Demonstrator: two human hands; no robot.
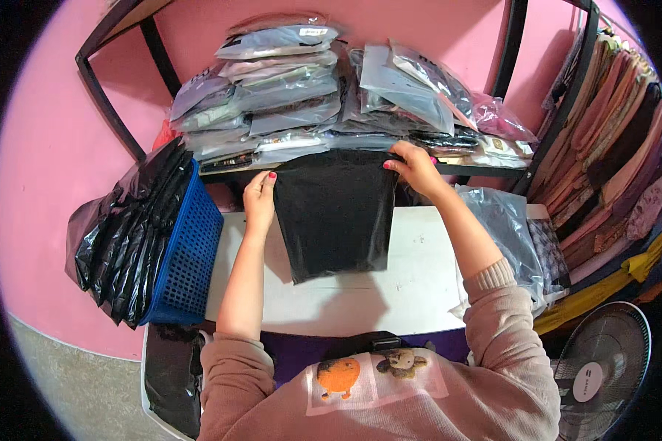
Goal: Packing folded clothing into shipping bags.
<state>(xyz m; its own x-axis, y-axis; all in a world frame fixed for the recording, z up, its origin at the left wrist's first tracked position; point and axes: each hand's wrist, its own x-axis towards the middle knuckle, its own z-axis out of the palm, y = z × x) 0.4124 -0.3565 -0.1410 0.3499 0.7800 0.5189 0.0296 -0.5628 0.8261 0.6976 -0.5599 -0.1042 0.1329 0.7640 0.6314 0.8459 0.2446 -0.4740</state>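
Note:
A flat black plastic bag [336,218] hangs between my hands above a white table [419,264]. My left hand [260,199] pinches its upper left corner between thumb and fingers. At the upper right corner, my right hand [415,166] grips the edge, thumb in front. The bag's lower edge is over the middle of the tabletop and casts a shadow there. Whether anything lies inside the bag cannot be told.
A blue plastic basket [190,259] of black plastic bags [138,237] stands left. Clear-bagged garments [292,82] are piled on the shelf ahead. Clear bags [499,231] lie right, near hanging clothes [607,143] and a fan [604,375].

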